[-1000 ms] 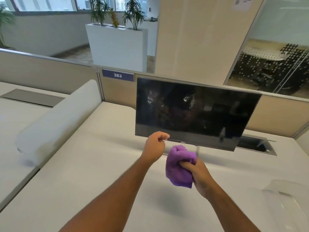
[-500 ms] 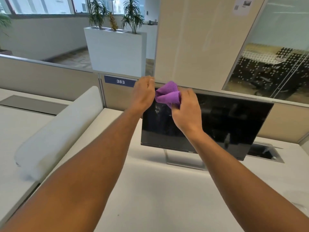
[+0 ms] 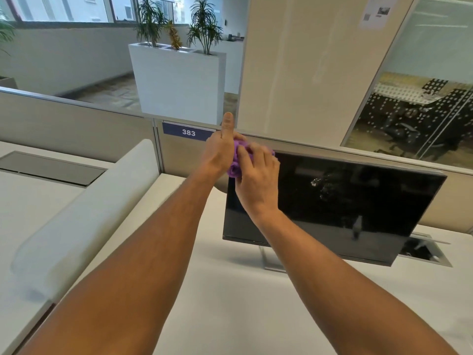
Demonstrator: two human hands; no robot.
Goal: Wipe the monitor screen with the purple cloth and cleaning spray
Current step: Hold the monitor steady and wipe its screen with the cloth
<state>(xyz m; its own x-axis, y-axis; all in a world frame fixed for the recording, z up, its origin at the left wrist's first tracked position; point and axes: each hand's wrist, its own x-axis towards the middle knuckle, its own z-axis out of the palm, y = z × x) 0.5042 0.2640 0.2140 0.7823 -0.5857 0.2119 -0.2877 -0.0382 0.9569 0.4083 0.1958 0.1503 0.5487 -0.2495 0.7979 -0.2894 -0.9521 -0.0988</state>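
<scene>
Purple cloth (image 3: 237, 160) bunched between both hands at the upper left corner of the monitor (image 3: 345, 201).

Right hand (image 3: 257, 176) curls its fingers over the wadded cloth and holds it against the top left of the dark screen, while the left hand (image 3: 221, 149) closes on the cloth's other side with its thumb pointing straight up. Both forearms reach out across the white desk (image 3: 204, 290). Pale smears show on the screen's right half. The monitor stands on a thin metal stand (image 3: 270, 260), tilted in the view, in front of a beige partition (image 3: 76, 129) bearing a blue label reading 383 (image 3: 188, 132). A white planter (image 3: 179, 80) with green plants stands beyond the partition. No spray bottle is in view.
</scene>
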